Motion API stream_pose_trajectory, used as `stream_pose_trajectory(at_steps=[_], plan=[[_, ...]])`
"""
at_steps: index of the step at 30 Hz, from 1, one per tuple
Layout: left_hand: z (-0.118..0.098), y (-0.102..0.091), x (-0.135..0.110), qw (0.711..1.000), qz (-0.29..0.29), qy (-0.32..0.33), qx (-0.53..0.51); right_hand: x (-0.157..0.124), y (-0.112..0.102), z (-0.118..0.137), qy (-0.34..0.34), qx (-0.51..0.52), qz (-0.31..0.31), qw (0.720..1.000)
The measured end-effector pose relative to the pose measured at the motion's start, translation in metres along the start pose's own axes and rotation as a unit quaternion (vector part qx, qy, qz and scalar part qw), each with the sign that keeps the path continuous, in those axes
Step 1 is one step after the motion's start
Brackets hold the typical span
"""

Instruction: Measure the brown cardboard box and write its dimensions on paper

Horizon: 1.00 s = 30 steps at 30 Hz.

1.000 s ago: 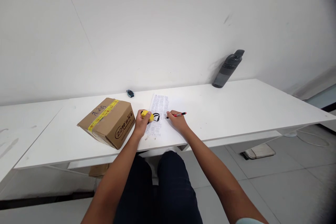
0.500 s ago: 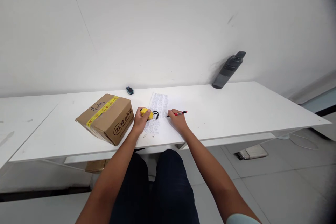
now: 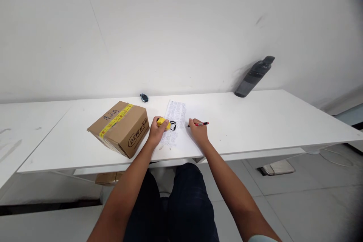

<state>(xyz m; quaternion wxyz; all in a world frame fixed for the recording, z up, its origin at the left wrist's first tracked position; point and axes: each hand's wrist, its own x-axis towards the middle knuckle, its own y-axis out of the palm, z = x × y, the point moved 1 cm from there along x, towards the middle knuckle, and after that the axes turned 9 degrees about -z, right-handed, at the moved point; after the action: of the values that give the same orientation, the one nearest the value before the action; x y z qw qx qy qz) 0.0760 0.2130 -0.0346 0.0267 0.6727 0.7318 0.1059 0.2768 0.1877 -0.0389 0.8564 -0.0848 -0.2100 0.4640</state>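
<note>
My left hand (image 3: 157,131) is closed around a yellow tape measure (image 3: 163,123), and a black wrist strap (image 3: 173,125) loops from its right end. Under it lies a sheet of paper (image 3: 176,111) covered in dense handwriting on its left part. In my right hand (image 3: 198,131) is a red and black pen (image 3: 202,123), gripped in a writing hold with its tip at the paper's right, blank side. Left of my left hand stands a taped cardboard box (image 3: 124,124), close to my wrist.
A small dark watch-like object (image 3: 144,97) lies near the wall. At the back right a dark grey bottle (image 3: 253,76) stands on the white table (image 3: 255,121). Another cardboard box (image 3: 109,178) sits below the tabletop, and a flat pale object (image 3: 279,167) is on the floor.
The whole view has shifted slightly, so everything appears a little further right. Both hands keep the same holds, with no clear movement over the paper.
</note>
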Motion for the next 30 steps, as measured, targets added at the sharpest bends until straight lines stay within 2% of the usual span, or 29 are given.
stream_pose_trajectory(at_steps=[4, 8, 12, 18, 23, 27, 30], plan=[[-0.001, 0.000, 0.000, 1.000, 0.000, -0.005, 0.009, 0.001, 0.001, -0.001, -0.006, 0.003, 0.023, 1.000], [-0.003, 0.001, -0.001, 1.000, -0.001, 0.001, 0.013, 0.001, 0.000, -0.002, 0.003, -0.004, 0.004, 1.000], [-0.002, 0.001, -0.001, 1.000, -0.001, 0.004, 0.014, 0.000, 0.001, -0.003, -0.004, -0.004, 0.017, 1.000], [-0.003, -0.002, -0.001, 0.999, -0.010, 0.012, 0.030, -0.003, -0.001, 0.000, -0.010, -0.019, -0.039, 0.999], [-0.014, -0.006, -0.010, 0.998, 0.010, 0.020, 0.052, -0.004, -0.004, 0.005, 0.000, -0.027, -0.121, 0.992], [-0.027, -0.001, -0.025, 0.993, 0.031, 0.030, 0.110, 0.001, 0.003, 0.005, -0.076, -0.083, -0.076, 0.991], [-0.042, -0.001, -0.047, 0.997, -0.001, 0.034, 0.065, 0.009, 0.008, 0.008, -0.099, -0.079, -0.015, 0.992]])
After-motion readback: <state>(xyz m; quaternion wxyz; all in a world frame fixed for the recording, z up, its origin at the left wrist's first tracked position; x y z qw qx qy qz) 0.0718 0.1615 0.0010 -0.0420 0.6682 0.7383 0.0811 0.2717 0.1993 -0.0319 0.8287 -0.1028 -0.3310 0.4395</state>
